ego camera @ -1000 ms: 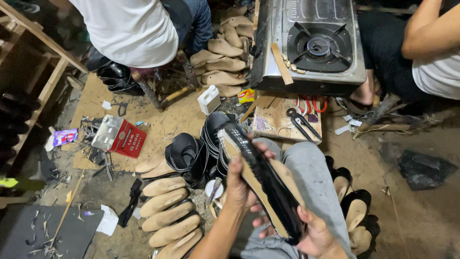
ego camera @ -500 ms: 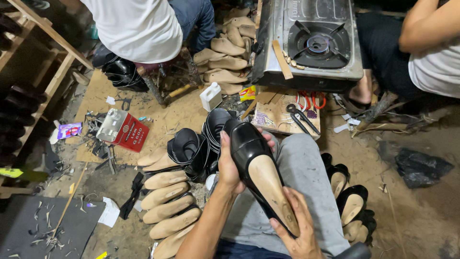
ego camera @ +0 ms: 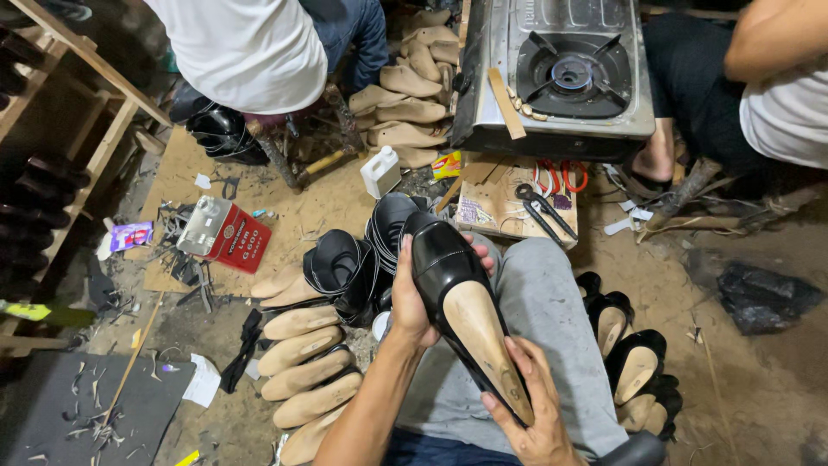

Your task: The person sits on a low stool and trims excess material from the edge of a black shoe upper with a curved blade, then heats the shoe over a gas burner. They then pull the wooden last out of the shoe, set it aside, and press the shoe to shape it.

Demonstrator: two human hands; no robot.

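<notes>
1 black shoe [ego camera: 461, 302] on its wooden last, clamped in 2 grips: left hand [ego camera: 414, 302] at toe, right hand [ego camera: 535, 414] at heel.

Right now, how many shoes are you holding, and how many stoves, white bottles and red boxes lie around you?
Black shoe, in left hand and right hand: 1
Gas stove: 1
White bottle: 1
Red box: 1
Total: 4
</notes>
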